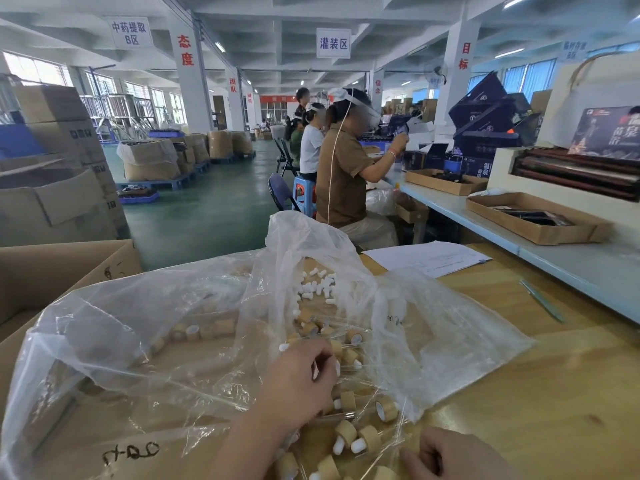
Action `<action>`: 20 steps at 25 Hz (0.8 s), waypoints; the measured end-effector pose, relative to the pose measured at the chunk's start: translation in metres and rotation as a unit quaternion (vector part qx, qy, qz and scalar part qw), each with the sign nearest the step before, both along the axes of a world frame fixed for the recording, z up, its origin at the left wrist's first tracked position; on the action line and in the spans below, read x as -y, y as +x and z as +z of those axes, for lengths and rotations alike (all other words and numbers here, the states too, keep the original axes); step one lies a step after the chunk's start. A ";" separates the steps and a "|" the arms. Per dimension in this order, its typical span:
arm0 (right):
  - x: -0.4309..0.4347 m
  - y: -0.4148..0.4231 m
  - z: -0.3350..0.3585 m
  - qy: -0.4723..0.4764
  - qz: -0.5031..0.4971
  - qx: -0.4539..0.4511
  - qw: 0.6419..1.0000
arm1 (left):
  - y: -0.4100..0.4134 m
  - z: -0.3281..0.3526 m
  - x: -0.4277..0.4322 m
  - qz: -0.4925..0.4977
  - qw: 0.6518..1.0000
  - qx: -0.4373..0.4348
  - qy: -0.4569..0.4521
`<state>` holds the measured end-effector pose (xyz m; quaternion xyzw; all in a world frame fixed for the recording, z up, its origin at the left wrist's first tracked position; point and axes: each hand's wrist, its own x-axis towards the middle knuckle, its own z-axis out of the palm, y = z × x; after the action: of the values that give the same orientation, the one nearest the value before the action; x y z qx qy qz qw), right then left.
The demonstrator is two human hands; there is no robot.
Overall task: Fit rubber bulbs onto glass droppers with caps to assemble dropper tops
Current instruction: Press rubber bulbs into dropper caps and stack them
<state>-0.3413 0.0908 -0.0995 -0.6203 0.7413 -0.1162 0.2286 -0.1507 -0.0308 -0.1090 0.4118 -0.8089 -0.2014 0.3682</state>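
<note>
Tan caps [346,433] and white rubber bulbs [317,285] lay on the spread plastic bag [138,341], probably to stay within reach. Your left hand [298,379] and right hand [446,455] curled their fingers there; whether they grasped anything, I cannot tell.

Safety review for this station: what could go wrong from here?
The left hand sits among tan caps where clear glass droppers lie loose: one might snap and cut.
The plastic bag drapes around the white rubber bulbs; a grip there might snag film.

Two hands [298,379] [446,455]; caps [345,432], bulbs [318,285] beyond counting.
</note>
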 end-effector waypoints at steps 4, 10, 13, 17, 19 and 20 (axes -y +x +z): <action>-0.002 -0.001 -0.002 -0.041 -0.072 0.018 0.996 | 0.005 0.002 0.006 0.059 0.997 -0.024 -0.034; 0.003 -0.006 0.003 -0.033 -0.157 0.104 0.982 | 0.042 0.028 0.019 0.305 0.951 0.013 -0.050; 0.002 -0.009 -0.002 -0.027 -0.164 0.143 0.976 | 0.087 0.035 0.032 0.470 0.876 0.090 0.061; 0.005 -0.012 -0.004 -0.033 -0.177 0.173 0.968 | 0.122 0.025 0.037 0.453 0.866 0.058 0.204; 0.009 -0.011 -0.005 -0.037 -0.175 0.170 0.969 | 0.120 0.021 0.042 0.445 0.858 0.114 0.228; 0.010 -0.009 -0.005 -0.037 -0.174 0.172 0.969 | 0.116 0.022 0.044 0.449 0.851 0.137 0.238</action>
<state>-0.3508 0.0810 -0.1040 -0.4602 0.7827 -0.2863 0.3061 -0.0346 -0.0746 -0.0873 0.8283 -0.5057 -0.1424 0.1947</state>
